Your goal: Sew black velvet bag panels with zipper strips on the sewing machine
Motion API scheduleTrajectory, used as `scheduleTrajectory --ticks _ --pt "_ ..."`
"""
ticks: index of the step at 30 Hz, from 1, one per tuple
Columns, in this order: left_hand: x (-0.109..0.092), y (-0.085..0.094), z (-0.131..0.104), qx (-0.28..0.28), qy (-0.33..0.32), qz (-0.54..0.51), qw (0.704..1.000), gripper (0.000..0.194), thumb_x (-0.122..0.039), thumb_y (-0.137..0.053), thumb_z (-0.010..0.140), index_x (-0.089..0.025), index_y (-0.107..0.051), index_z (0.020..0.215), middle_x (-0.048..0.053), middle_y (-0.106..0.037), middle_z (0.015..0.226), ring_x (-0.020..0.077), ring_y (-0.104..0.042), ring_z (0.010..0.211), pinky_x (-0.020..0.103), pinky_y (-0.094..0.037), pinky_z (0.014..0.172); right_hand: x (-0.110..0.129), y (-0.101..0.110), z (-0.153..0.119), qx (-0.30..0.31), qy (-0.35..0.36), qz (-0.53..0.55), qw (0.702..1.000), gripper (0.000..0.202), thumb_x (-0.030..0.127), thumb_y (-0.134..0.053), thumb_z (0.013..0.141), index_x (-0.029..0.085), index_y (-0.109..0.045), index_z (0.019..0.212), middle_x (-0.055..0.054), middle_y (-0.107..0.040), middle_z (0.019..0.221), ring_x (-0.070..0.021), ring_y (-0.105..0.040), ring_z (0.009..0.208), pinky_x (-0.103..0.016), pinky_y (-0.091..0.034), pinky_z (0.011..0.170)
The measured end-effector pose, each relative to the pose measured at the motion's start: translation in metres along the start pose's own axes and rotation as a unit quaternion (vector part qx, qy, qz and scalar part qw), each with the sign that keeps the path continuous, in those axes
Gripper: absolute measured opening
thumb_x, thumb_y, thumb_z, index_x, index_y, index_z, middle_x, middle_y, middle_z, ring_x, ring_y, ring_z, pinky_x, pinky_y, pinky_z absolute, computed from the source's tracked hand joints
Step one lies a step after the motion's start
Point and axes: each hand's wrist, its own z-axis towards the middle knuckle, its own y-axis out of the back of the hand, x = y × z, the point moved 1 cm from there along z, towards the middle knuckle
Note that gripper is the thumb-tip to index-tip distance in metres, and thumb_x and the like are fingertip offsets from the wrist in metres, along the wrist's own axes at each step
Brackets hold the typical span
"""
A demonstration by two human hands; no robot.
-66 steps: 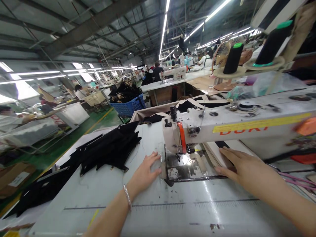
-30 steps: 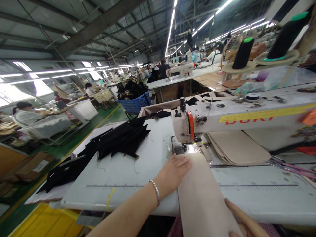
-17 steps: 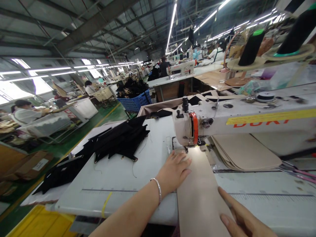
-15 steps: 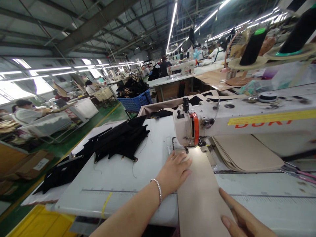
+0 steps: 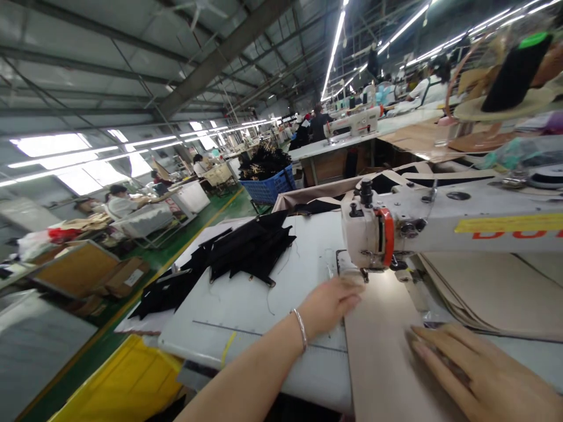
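A long beige fabric panel [image 5: 380, 351] runs from the front edge of the table up under the presser foot of a white sewing machine [image 5: 367, 234]. My left hand [image 5: 332, 308], a silver bangle at its wrist, lies with outstretched fingers on the panel's left edge, just in front of the needle area. Over the right side of the panel rests my right hand [image 5: 475, 363], slightly blurred, its fingers extended and gripping nothing visible. A stack of beige panels [image 5: 497, 293] lies right of the needle, beneath the machine arm.
Black fabric pieces [image 5: 250, 246] are heaped on the table's left side. A yellow bin [image 5: 127, 375] stands below the table's left corner. Beyond it are a blue crate [image 5: 270, 184] of dark pieces and a black thread cone [image 5: 516, 73]. Several people work farther back.
The view has swung left, so the machine and table sit farther right. My right hand has moved forward from the panel's right edge and lies flatter over it. My left hand stays near the needle.
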Motion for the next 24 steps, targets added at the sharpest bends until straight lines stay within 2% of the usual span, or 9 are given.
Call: scheduleTrajectory --ticks 3,5,7,9,12,16,19,21,24 --pt "0.053 0.044 -0.014 -0.073 0.177 0.12 0.974 0.031 -0.027 -0.038 0.1 -0.026 -0.059 0.123 0.001 -0.06 0.13 0.0147 -0.05 0.125 0.029 -0.034 0.113 -0.001 -0.006 0.039 -0.002 0.055 -0.043 0.998 0.039 0.049 -0.047 0.089 0.032 -0.064 0.12 -0.002 -0.061 0.127 -0.0291 -0.056 0.115 -0.051 -0.046 0.098" --pt "0.095 0.077 -0.033 -0.119 0.27 0.174 0.94 0.037 -0.021 -0.032 0.1 -0.016 -0.053 0.13 0.011 -0.049 0.141 0.022 -0.039 0.135 0.041 -0.025 0.117 -0.002 -0.014 0.051 -0.015 0.048 -0.06 0.997 0.045 0.052 -0.049 0.088 0.03 -0.06 0.126 -0.003 -0.057 0.132 -0.0284 -0.054 0.118 -0.051 -0.045 0.098" --pt "0.133 0.104 -0.054 -0.137 0.35 0.21 0.903 0.038 -0.021 -0.035 0.099 -0.008 -0.048 0.132 0.021 -0.04 0.145 0.0325 -0.033 0.138 0.055 -0.025 0.113 -0.006 -0.023 0.052 -0.02 0.053 -0.064 0.996 0.048 0.053 -0.049 0.088 0.031 -0.056 0.13 -0.002 -0.055 0.134 -0.0281 -0.053 0.119 -0.051 -0.044 0.098" --pt "0.162 0.12 -0.073 -0.132 0.405 0.23 0.875 0.037 -0.024 -0.039 0.099 -0.008 -0.05 0.13 0.024 -0.041 0.143 0.0369 -0.035 0.136 0.06 -0.03 0.108 -0.011 -0.03 0.047 -0.027 0.06 -0.065 0.996 0.05 0.053 -0.051 0.087 0.032 -0.055 0.131 -0.001 -0.055 0.135 -0.0279 -0.053 0.12 -0.051 -0.043 0.099" --pt "0.188 0.129 -0.088 -0.106 0.444 0.245 0.855 0.035 -0.032 -0.048 0.097 -0.013 -0.053 0.126 0.017 -0.051 0.134 0.0307 -0.05 0.123 0.054 -0.042 0.1 -0.017 -0.037 0.042 -0.03 0.066 -0.064 0.995 0.051 0.053 -0.053 0.086 0.033 -0.053 0.133 0.0 -0.054 0.136 -0.0279 -0.052 0.122 -0.05 -0.042 0.1" --pt "0.201 0.137 -0.084 -0.056 0.453 0.252 0.854 0.032 -0.034 -0.057 0.093 -0.015 -0.056 0.119 0.009 -0.059 0.118 0.0213 -0.061 0.103 0.043 -0.052 0.088 -0.019 -0.04 0.043 -0.029 0.064 -0.06 0.996 0.053 0.054 -0.054 0.085 0.035 -0.052 0.134 0.0 -0.054 0.137 -0.0289 -0.052 0.122 -0.051 -0.042 0.101" --pt "0.199 0.158 -0.076 -0.041 0.451 0.265 0.851 0.029 -0.034 -0.057 0.094 -0.014 -0.058 0.115 0.009 -0.061 0.114 0.0201 -0.062 0.099 0.041 -0.053 0.086 -0.018 -0.038 0.045 -0.022 0.055 -0.06 0.996 0.052 0.054 -0.054 0.085 0.035 -0.053 0.133 0.0 -0.054 0.136 -0.0291 -0.051 0.122 -0.051 -0.041 0.101" --pt "0.188 0.176 -0.071 -0.052 0.441 0.279 0.851 0.026 -0.029 -0.054 0.094 -0.013 -0.059 0.115 0.011 -0.063 0.112 0.0226 -0.062 0.101 0.042 -0.051 0.089 -0.016 -0.035 0.045 -0.016 0.055 -0.06 0.997 0.052 0.053 -0.054 0.085 0.035 -0.052 0.133 0.0 -0.053 0.137 -0.0281 -0.051 0.122 -0.049 -0.042 0.1" --pt "0.154 0.192 -0.066 -0.081 0.404 0.296 0.862 0.035 -0.017 -0.047 0.092 -0.015 -0.055 0.126 0.015 -0.062 0.119 0.028 -0.058 0.112 0.041 -0.045 0.097 -0.01 -0.028 0.046 -0.003 0.05 -0.065 0.997 0.051 0.053 -0.052 0.087 0.035 -0.051 0.134 0.001 -0.053 0.137 -0.0267 -0.051 0.122 -0.048 -0.041 0.1"
